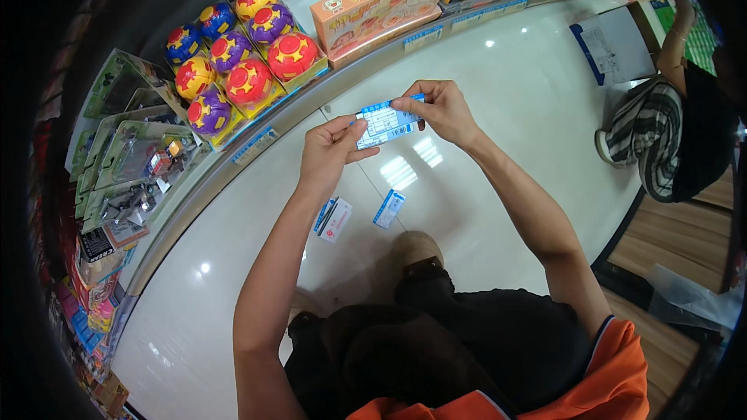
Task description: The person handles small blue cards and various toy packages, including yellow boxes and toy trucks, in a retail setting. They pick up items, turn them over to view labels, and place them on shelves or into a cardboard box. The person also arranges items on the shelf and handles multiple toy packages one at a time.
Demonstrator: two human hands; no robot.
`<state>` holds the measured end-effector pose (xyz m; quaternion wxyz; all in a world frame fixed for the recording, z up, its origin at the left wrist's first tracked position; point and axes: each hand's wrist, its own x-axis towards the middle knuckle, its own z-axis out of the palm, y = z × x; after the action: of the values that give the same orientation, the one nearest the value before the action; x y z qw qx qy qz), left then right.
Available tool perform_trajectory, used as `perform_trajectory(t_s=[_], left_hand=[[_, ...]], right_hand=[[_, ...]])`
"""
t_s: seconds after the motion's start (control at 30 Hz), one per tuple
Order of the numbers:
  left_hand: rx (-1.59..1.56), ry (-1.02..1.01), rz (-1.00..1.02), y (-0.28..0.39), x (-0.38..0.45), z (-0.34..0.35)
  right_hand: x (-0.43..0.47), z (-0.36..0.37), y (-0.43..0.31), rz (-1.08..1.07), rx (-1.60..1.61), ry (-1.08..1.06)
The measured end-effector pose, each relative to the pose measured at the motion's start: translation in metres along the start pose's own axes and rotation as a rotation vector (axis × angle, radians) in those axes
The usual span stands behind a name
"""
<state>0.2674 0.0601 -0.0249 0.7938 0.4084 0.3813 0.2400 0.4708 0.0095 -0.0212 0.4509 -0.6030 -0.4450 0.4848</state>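
Both hands hold a small blue-and-white price tag (385, 122) above the tiled floor. My left hand (332, 151) pinches its left end between thumb and fingers. At the upper right end, the thumb and fingers of my right hand (440, 111) grip it. Whether more than one tag is in the hands, I cannot tell. Below them on the floor lies another blue-and-white tag (389, 209). A white card with dark stripes and red print (334, 220) lies left of it, partly over a blue-edged tag.
A store shelf edge (350, 73) with price tags curves along the left and top. It bears colorful toy balls (248, 79), an orange box (379, 6) and blister-packed toys (140, 157). At right, another person (671, 134) crouches near a cardboard box (618, 44).
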Motion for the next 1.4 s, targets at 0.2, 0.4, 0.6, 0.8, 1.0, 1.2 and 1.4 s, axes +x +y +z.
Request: perform_trajectory(t_s=[0.2,0.4,0.6,0.8,1.0,1.2,1.4], left_hand=[[0.046,-0.003,0.031,-0.002,0.002,-0.004],[0.029,0.112,0.080,-0.008,0.001,-0.006],[0.221,0.277,0.332,-0.011,-0.005,0.007],[0.986,0.171,0.821,-0.010,-0.017,0.022],[0.709,0.114,0.703,-0.008,-0.016,0.013],[0.358,0.142,0.299,0.009,-0.007,0.000],[0.026,0.147,0.120,0.009,-0.013,-0.003]], right_hand=[[0.002,-0.004,0.007,-0.094,0.011,0.053],[0.002,-0.012,0.000,-0.176,0.322,0.345],[-0.017,-0.006,0.010,0.127,0.456,-0.071],[-0.034,0.051,0.002,0.140,0.355,-0.040],[-0.022,0.025,-0.004,0.227,0.223,-0.136],[-0.020,0.015,-0.023,0.211,-0.016,-0.302],[-0.018,0.020,-0.023,0.154,0.157,-0.126]])
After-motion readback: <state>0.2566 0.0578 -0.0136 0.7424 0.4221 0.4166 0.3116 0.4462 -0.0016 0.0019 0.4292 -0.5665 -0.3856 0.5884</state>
